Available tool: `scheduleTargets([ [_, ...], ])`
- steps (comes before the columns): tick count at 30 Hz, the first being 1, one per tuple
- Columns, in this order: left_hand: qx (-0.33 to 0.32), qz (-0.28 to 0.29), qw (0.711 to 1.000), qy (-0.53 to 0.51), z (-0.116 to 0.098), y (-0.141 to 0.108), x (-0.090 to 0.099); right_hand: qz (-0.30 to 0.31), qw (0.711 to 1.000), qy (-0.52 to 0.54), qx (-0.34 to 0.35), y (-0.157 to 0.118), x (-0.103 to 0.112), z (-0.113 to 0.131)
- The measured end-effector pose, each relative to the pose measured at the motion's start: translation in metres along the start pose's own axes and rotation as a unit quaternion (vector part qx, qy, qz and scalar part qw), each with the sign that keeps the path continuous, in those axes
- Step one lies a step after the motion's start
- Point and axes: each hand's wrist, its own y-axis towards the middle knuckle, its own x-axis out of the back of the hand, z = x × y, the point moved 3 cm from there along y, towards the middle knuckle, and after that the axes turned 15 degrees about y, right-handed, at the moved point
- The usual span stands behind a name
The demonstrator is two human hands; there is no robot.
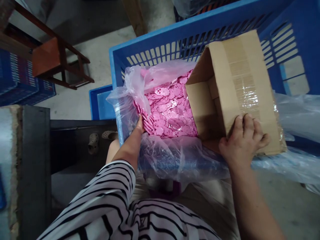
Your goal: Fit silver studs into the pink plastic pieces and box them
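Many flat pink pieces [172, 108] lie in a clear plastic liner [172, 153] inside a large blue crate [113, 66]. On its side over the crate's right part rests a cardboard box [225, 73], its open mouth facing the pink pieces; no contents show in it. My right hand [243, 140] grips the box's lower edge, thumb at the rim and fingers on the taped face. At the crate's left end, my left hand [140, 125] is against a row of pink pieces standing on edge; its fingers are hidden beneath them and only the thumb side shows.
A brown wooden stool [47, 58] stands on the floor at upper left, near stacked blue crates [20, 76]. Beside the large crate's left end is a smaller blue tray [101, 90]. A grey table [32, 166] and a pair of clogs [93, 143] are at lower left.
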Motion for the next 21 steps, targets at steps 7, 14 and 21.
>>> scheduleTargets([
  [7,0.041,0.079,0.991,-0.096,0.001,0.009,-0.008,-0.059,0.997,-0.016,0.042,-0.002,-0.007,-0.01],
  [14,0.04,0.116,0.984,-0.133,0.008,0.007,-0.022,-0.067,0.996,-0.028,0.049,-0.004,-0.008,-0.011],
  [21,0.019,0.143,0.985,-0.099,-0.001,-0.024,-0.037,-0.088,0.993,-0.028,0.08,-0.007,-0.009,-0.01],
])
